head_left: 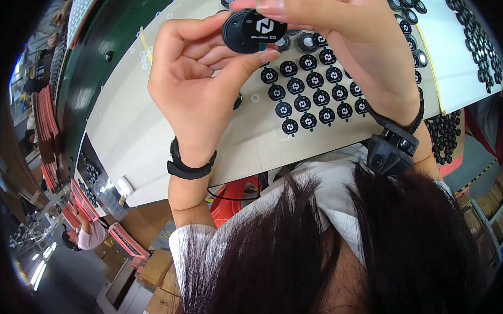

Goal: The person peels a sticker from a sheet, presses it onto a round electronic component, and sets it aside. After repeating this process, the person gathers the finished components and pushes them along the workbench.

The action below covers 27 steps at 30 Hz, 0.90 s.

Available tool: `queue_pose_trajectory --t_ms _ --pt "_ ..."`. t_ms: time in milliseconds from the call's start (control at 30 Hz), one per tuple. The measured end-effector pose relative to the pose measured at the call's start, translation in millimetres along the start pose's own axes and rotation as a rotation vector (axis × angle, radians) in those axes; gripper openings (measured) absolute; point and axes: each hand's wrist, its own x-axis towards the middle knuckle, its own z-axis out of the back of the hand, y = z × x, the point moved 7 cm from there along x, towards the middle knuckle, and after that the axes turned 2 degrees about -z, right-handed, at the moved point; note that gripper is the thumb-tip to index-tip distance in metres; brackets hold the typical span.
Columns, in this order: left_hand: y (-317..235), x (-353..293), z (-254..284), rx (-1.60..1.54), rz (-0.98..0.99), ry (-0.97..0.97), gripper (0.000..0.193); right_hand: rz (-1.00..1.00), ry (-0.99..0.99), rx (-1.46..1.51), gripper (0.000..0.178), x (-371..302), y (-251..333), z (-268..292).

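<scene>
Pinkish-red trays (47,136) stand stacked at the far left of the frame. Just right of them, lower left, a co-worker in a pale top (93,235) appears tilted by the lens. Green belt (128,34) runs along the upper left, one small dark round part (109,56) on it. Cardboard boxes (157,269) sit lower left. Next, a pale worktable (132,142) crosses the middle, with a white object (125,186) at its left corner, kind unclear.

Top centre: the left hand (196,76), black band (191,167) at its wrist, grips a black disc (235,33) between thumb and forefinger, other fingers curled behind. Overlapping the disc's right side: a round black label (266,24) with white mark and green tab. The right hand (349,26) pinches this label at its upper edge, thumb in front; a small black camera (392,149) is strapped to that wrist.

Below the hands, right of centre, similar labels (321,98) lie in rows. Upper right, past a yellow strip (430,67), many dark round pieces (480,44) crowd a white surface (447,50).
</scene>
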Motion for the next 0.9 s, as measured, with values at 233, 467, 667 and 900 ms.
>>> queue_pose_trajectory --t_ms 233,467,667,900 --pt "-13.9 -4.8 1.1 0.163 -0.156 -0.042 0.038 -0.306 -0.216 0.021 0.02 -5.6 -16.0 0.0" --pt "-21.5 -7.8 -1.7 0.115 -0.195 -0.066 0.039 0.199 0.104 -0.086 0.02 -1.9 2.9 -10.9" --pt "-25.2 -9.4 -1.6 0.146 -0.216 -0.123 0.038 -0.193 -0.236 0.121 0.022 -9.3 -16.9 -4.4" --pt "-32.6 -7.0 -3.5 0.217 -0.245 -0.169 0.036 -0.124 -0.263 0.102 0.026 -9.2 -15.1 -2.5"
